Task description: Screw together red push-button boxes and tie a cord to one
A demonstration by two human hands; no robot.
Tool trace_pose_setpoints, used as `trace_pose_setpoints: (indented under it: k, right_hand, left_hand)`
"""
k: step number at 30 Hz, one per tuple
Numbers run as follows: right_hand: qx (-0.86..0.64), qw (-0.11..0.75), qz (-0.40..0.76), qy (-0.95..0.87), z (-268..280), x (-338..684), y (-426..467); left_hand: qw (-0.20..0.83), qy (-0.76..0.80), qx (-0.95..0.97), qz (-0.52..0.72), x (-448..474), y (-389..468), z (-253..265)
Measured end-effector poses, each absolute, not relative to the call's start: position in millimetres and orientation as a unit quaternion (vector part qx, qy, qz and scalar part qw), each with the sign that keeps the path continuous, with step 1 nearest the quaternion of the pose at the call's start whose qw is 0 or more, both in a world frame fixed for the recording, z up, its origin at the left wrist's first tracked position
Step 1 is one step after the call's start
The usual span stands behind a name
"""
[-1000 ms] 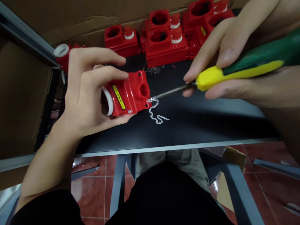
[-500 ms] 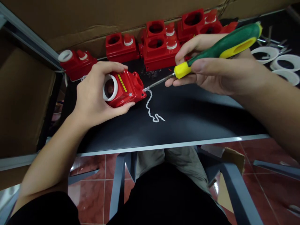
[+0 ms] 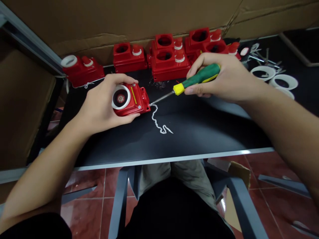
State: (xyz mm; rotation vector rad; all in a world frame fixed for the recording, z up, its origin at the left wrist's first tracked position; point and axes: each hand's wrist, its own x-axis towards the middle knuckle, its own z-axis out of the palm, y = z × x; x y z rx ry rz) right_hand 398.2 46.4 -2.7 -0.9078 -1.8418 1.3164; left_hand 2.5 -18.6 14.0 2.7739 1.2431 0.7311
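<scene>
My left hand is wrapped round a red housing with a white ring about its round opening and a thin yellow label on top. Thumb and fingers press it from both sides against the black tabletop. In my right hand is a screwdriver with a green and yellow handle. Its shaft slopes down to the left, and the tip touches the right end of the housing. From that same spot a wavy white cord trails over the table toward me.
Several similar red housings line the back, before a cardboard wall. One red housing stands far left. White rings and loose metal pieces lie at right. The table's pale front edge runs before my lap.
The housing in my left hand has tipped flatter, so its opening now faces up more. My right hand's grip has turned and the screwdriver handle sits lower. The view has shifted slightly.
</scene>
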Motion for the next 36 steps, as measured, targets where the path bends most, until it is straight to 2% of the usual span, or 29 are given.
trace_pose_setpoints:
  k: [5,11,25,36]
  right_hand:
    - [-0.338,0.303,0.558,-0.695,-1,398,44]
    - [-0.318,0.319,0.607,-0.654,-4,399,49]
    - [-0.360,0.315,0.524,-0.705,-2,405,54]
    - [-0.384,0.302,0.515,-0.704,-3,401,45]
  left_hand:
    - [0.033,0.403,0.884,0.235,5,-20,17]
    - [0.048,0.411,0.876,0.247,-2,-8,9]
    - [0.014,0.416,0.872,0.257,-4,-7,11]
    - [-0.005,0.391,0.883,0.258,2,-14,12]
